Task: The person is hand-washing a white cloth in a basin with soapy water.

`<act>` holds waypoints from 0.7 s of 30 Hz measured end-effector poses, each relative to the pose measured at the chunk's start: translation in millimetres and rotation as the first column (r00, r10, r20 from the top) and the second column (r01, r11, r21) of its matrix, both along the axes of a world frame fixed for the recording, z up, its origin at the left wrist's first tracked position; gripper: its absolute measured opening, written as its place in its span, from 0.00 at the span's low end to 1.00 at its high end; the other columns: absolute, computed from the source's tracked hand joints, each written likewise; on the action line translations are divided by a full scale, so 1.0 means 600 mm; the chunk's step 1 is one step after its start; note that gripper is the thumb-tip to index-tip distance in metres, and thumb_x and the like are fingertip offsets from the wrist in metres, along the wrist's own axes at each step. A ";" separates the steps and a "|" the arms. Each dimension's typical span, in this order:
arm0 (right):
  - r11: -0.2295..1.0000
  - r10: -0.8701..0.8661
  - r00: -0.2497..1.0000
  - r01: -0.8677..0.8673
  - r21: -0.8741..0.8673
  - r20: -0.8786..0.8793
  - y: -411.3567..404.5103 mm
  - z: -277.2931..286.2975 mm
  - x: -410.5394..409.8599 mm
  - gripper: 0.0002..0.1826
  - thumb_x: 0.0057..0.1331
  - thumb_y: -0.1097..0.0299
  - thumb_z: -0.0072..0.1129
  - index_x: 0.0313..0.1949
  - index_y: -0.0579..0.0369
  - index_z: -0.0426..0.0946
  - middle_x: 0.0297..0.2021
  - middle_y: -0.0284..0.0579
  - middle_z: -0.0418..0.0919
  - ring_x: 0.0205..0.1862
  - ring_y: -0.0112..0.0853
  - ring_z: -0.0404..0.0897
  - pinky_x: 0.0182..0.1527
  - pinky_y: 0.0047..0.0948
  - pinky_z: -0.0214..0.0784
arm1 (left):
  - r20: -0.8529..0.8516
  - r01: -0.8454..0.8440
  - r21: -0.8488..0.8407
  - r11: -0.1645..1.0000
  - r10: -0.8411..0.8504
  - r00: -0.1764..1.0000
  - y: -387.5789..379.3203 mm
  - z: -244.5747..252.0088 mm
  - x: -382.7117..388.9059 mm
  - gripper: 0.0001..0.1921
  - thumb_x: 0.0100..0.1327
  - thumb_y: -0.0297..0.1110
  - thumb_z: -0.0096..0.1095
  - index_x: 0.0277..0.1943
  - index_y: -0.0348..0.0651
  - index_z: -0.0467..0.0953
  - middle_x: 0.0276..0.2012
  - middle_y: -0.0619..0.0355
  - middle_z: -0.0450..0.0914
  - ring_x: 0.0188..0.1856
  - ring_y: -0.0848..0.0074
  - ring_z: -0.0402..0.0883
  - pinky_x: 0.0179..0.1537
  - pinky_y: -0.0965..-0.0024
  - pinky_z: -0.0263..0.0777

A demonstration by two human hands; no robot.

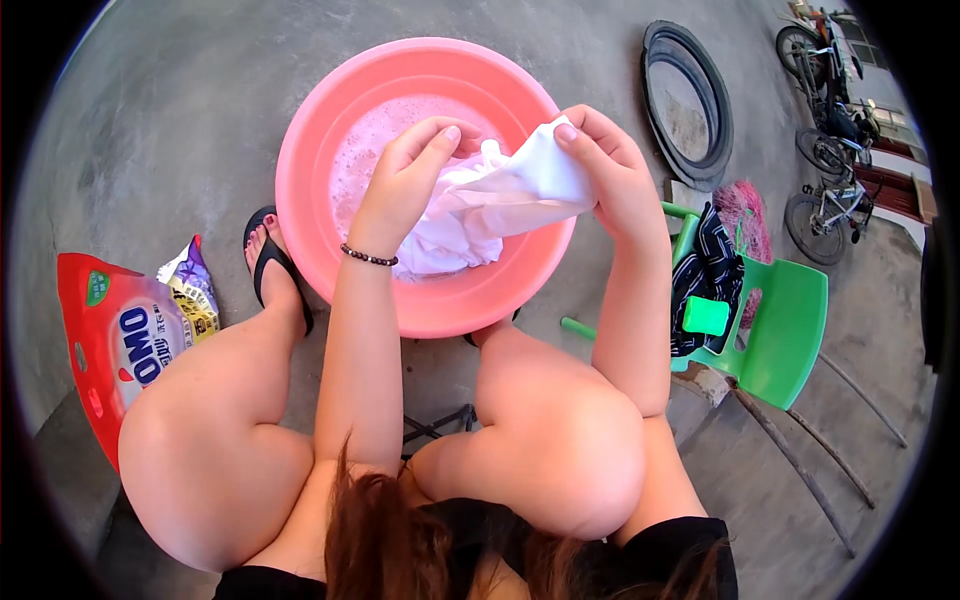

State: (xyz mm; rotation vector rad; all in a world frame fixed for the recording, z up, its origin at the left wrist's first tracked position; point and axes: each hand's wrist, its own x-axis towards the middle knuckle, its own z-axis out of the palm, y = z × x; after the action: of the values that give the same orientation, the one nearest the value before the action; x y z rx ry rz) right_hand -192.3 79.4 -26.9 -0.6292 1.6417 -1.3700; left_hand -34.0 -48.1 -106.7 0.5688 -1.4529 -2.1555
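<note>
A wet white cloth garment (480, 217) hangs partly in a pink plastic basin (315, 97) of sudsy water (360, 157). My right hand (611, 161) grips a raised part of it between thumb and fingers over the basin's right side. My left hand (416, 169), with a beaded bracelet (367, 256) on its wrist, is over the basin at the garment's left. Its thumb and fingers are curled near each other; whether they pinch any cloth is not clear.
Right of me, a green plastic chair (787, 322) bears a dark patterned cloth (716, 240) and a bright green block (706, 316). A red OMO detergent bag (97, 300) stands at left. Beyond lie a black rubber ring (652, 97), wooden sticks (795, 465) and bicycles (832, 206).
</note>
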 end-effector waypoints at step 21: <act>0.999 -0.014 0.985 0.020 0.035 -0.173 0.023 -0.028 -0.005 0.09 0.65 0.64 0.58 0.35 0.58 0.76 0.28 0.35 0.77 0.30 0.21 0.73 0.33 0.22 0.66 | -0.095 0.349 0.538 0.768 -0.356 0.930 0.064 -0.004 -0.038 0.42 0.69 0.64 0.26 0.55 0.26 0.71 0.48 0.52 0.79 0.50 0.75 0.76 0.53 0.72 0.66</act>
State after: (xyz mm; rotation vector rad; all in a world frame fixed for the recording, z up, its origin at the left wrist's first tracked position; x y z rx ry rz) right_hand -195.1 92.9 -44.0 -0.7307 1.8095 -1.3248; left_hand -57.0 -9.8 -109.3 0.5247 -0.9805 -2.9085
